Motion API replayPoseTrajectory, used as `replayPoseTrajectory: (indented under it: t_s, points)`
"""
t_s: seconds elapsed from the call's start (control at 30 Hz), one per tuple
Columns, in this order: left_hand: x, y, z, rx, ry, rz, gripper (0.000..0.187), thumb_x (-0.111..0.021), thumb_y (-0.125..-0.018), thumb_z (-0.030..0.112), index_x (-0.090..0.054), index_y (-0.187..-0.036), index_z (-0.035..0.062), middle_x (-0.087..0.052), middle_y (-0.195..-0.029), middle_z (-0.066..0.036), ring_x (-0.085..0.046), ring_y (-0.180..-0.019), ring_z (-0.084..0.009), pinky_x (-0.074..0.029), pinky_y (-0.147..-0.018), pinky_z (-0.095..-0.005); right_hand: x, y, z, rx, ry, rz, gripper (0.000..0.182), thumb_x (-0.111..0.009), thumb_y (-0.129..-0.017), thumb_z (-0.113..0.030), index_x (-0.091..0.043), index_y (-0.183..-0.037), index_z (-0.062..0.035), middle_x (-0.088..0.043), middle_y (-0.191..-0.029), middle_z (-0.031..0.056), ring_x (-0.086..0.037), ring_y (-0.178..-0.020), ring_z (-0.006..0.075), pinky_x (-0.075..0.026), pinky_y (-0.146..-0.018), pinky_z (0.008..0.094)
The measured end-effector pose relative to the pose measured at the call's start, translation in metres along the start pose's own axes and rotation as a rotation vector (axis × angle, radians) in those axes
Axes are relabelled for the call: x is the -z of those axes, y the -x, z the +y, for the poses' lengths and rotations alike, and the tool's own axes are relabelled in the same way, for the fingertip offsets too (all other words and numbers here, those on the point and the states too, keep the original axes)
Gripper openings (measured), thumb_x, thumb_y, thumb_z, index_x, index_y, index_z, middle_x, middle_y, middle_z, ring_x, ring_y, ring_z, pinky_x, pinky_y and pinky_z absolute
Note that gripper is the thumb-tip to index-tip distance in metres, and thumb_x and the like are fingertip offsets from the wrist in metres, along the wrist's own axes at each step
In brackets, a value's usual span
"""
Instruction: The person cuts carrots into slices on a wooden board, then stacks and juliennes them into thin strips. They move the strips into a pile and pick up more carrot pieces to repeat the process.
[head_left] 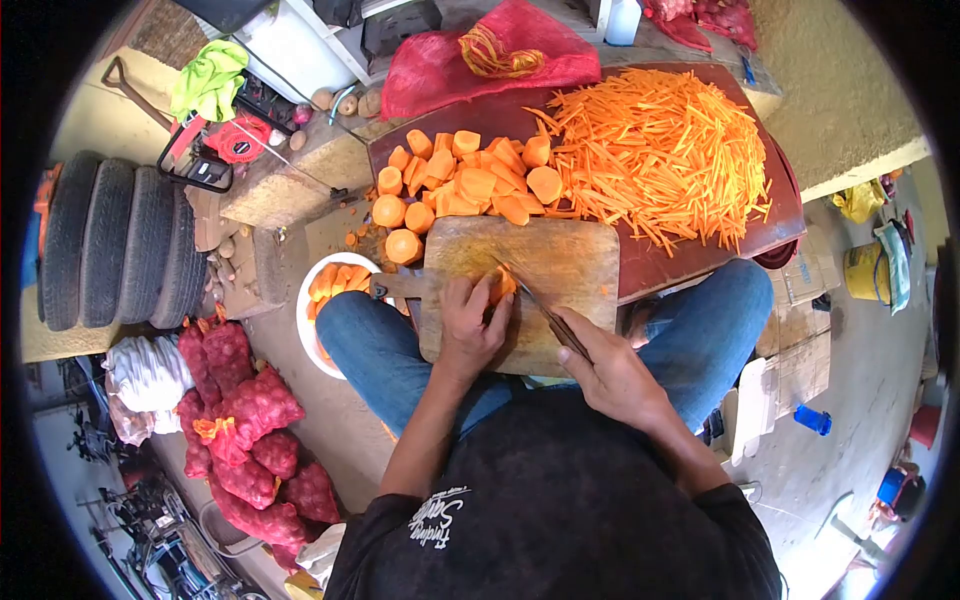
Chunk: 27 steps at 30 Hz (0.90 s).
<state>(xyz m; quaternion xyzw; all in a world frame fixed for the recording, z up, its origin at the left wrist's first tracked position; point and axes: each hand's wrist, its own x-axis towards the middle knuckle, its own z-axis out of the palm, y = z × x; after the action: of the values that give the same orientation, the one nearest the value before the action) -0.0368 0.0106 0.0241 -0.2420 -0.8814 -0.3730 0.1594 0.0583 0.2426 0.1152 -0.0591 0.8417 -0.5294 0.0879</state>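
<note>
A wooden cutting board (570, 250) with a handle lies in front of my lap, at the edge of a red-brown table (780, 215). On it, my left hand (472, 322) holds a small orange carrot piece (503, 284) under its fingertips. My right hand (612, 368) is wrapped round the handle of a knife (545, 312), whose blade reaches the carrot piece. Beyond the board sit thick carrot chunks (475, 183), and to their right rises a large heap of thin carrot sticks (660, 150).
A white bowl (303, 318) with carrot pieces stands beside my left knee. Red mesh sacks (245, 440) and stacked tires (105, 240) are at the left. A pink sack (425, 75) lies behind the chunks. Flattened cardboard (805, 345) is at the right.
</note>
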Motion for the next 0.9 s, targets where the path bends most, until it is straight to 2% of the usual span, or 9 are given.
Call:
replayPoseTrajectory:
  t_s: [0.03,0.13,0.33,0.43,0.5,0.6,0.7,0.9]
  points:
    - [-0.001,0.0,-0.001,-0.008,0.007,0.007,0.038,-0.085,-0.09,0.011,-0.075,-0.126,0.0001,-0.064,-0.103,-0.015,-0.062,-0.096,-0.0356,-0.046,-0.086,-0.047,0.0,0.0,-0.002,-0.019,0.001,-0.012,0.052,-0.067,-0.111,-0.01,-0.052,-0.159,0.0047,-0.071,-0.138,0.0305,-0.072,-0.128,0.044,-0.055,-0.109,0.0448]
    - [-0.002,0.0,-0.003,-0.018,0.019,0.018,0.039,-0.085,-0.09,0.012,-0.074,-0.126,-0.0005,-0.064,-0.103,-0.015,-0.062,-0.096,-0.0353,-0.046,-0.086,-0.047,-0.001,-0.002,-0.005,-0.026,0.006,-0.016,0.052,-0.067,-0.111,-0.01,-0.052,-0.159,0.0043,-0.071,-0.138,0.0304,-0.072,-0.128,0.0434,-0.055,-0.109,0.0448]
    - [-0.001,0.002,0.001,0.009,-0.037,-0.012,0.041,-0.086,-0.09,0.011,-0.073,-0.128,0.0001,-0.065,-0.105,-0.015,-0.063,-0.096,-0.0348,-0.046,-0.087,-0.0469,-0.003,-0.004,-0.006,-0.035,-0.036,0.011,0.05,-0.067,-0.111,-0.01,-0.054,-0.157,0.0048,-0.074,-0.128,0.0282,-0.077,-0.115,0.0394,-0.059,-0.1,0.0424]
    - [0.002,-0.001,0.006,-0.084,-0.101,-0.011,0.04,-0.086,-0.088,0.011,-0.073,-0.125,0.0014,-0.067,-0.108,-0.014,-0.065,-0.098,-0.0349,-0.047,-0.088,-0.0474,0.001,0.001,-0.005,-0.093,-0.099,0.026,0.052,-0.069,-0.109,-0.013,-0.054,-0.156,0.005,-0.072,-0.134,0.033,-0.072,-0.124,0.05,-0.057,-0.104,0.0487]
    - [0.004,-0.005,0.012,-0.216,-0.131,0.032,0.037,-0.088,-0.085,0.011,-0.075,-0.119,0.0023,-0.069,-0.108,-0.014,-0.067,-0.097,-0.0365,-0.048,-0.088,-0.0479,0.003,0.005,0.001,-0.079,-0.075,0.071,0.052,-0.07,-0.108,-0.011,-0.055,-0.155,0.0054,-0.072,-0.133,0.0325,-0.072,-0.124,0.0488,-0.057,-0.104,0.0474]
    - [0.009,-0.009,0.022,-0.369,-0.146,-0.084,0.035,-0.086,-0.085,0.007,-0.075,-0.117,0.0038,-0.072,-0.115,-0.012,-0.071,-0.106,-0.0335,-0.047,-0.091,-0.0469,0.008,0.014,0.006,-0.081,-0.061,0.121,0.051,-0.071,-0.107,-0.01,-0.056,-0.153,0.0062,-0.073,-0.131,0.0321,-0.073,-0.123,0.0478,-0.057,-0.103,0.0466]
    - [0.004,-0.005,0.026,-0.416,-0.111,-0.145,0.036,-0.083,-0.083,0.009,-0.077,-0.118,0.0051,-0.072,-0.12,-0.011,-0.071,-0.113,-0.0309,-0.048,-0.098,-0.0468,0.013,0.026,0.01,-0.083,-0.075,0.141,0.05,-0.073,-0.106,-0.01,-0.058,-0.152,0.0059,-0.073,-0.129,0.0315,-0.074,-0.121,0.0482,-0.058,-0.101,0.0466]
    - [-0.012,0.006,0.021,-0.286,-0.03,0.011,0.039,-0.087,-0.084,0.006,-0.078,-0.122,0.0036,-0.072,-0.128,-0.015,-0.07,-0.115,-0.0315,-0.047,-0.1,-0.0449,0.02,0.043,0.015,-0.086,-0.066,0.095,0.049,-0.073,-0.106,-0.011,-0.059,-0.151,0.0035,-0.074,-0.126,0.0306,-0.073,-0.118,0.0507,-0.058,-0.1,0.0485]
